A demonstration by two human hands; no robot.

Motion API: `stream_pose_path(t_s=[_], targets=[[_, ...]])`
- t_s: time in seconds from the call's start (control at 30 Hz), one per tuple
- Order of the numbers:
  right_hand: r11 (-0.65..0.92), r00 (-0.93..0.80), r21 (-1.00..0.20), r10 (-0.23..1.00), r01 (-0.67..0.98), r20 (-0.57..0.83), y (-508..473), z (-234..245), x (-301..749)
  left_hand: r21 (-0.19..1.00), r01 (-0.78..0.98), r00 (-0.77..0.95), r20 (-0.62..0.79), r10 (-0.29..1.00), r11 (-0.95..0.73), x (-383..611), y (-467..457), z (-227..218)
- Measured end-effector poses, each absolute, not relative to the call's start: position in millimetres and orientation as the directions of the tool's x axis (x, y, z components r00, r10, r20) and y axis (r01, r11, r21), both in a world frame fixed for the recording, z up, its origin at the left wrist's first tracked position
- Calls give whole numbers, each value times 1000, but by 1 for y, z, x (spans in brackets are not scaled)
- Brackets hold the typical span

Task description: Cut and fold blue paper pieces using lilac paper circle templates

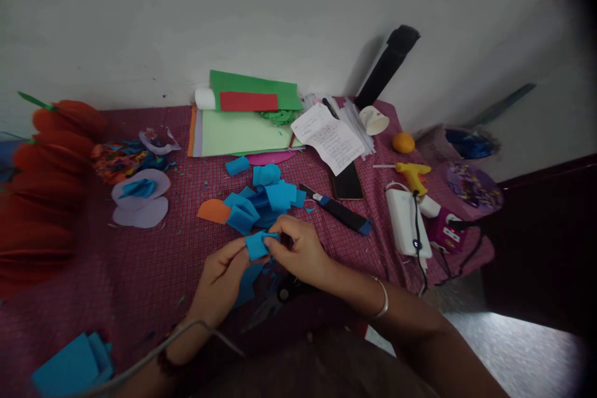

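Note:
A small folded piece of blue paper [256,245] is held up between both hands. My left hand [219,283] pinches its left end, and my right hand [301,249] grips its right end with thumb and fingers closed. Just beyond them lies a pile of folded blue paper pieces [261,199], with an orange paper piece [214,211] at its left. Below the hands are another blue paper piece [248,286] and scissors [284,292] with black handles, partly hidden by my right hand and arm.
A box cutter [342,214], a phone [347,181] and a written sheet [329,137] lie to the right. Farther right are a yellow glue gun [413,175], a white power bank [407,221] and cables. Orange paper pumpkins [46,199] stand left; blue sheets [72,367] lie at front left.

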State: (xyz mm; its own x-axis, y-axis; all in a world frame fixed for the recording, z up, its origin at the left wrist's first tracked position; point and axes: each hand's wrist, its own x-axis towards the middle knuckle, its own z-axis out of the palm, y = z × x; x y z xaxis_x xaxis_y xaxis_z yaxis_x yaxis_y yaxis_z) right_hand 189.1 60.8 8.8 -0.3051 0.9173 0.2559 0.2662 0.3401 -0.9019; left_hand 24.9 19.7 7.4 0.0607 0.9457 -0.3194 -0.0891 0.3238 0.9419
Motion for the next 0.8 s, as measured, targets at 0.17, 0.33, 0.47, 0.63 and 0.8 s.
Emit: stream_pose_path(t_s=[0.17,0.33,0.47,0.63,0.8], targets=[[348,-303,-894,916,281,261,60,12,189,950,-120,64,-282,957,288,23,19,6],[349,-300,-895,917,279,264,60,12,189,967,-47,4,-252,968,252,30,19,7],[342,-303,-892,919,295,252,60,12,188,977,83,-75,-190,979,196,36,20,7],[285,-285,-918,936,277,204,59,15,189,976,182,-66,-107,992,117,34,19,6],[176,-260,-961,958,214,117,60,16,192,975,221,-3,10,1000,-9,29,20,7]])
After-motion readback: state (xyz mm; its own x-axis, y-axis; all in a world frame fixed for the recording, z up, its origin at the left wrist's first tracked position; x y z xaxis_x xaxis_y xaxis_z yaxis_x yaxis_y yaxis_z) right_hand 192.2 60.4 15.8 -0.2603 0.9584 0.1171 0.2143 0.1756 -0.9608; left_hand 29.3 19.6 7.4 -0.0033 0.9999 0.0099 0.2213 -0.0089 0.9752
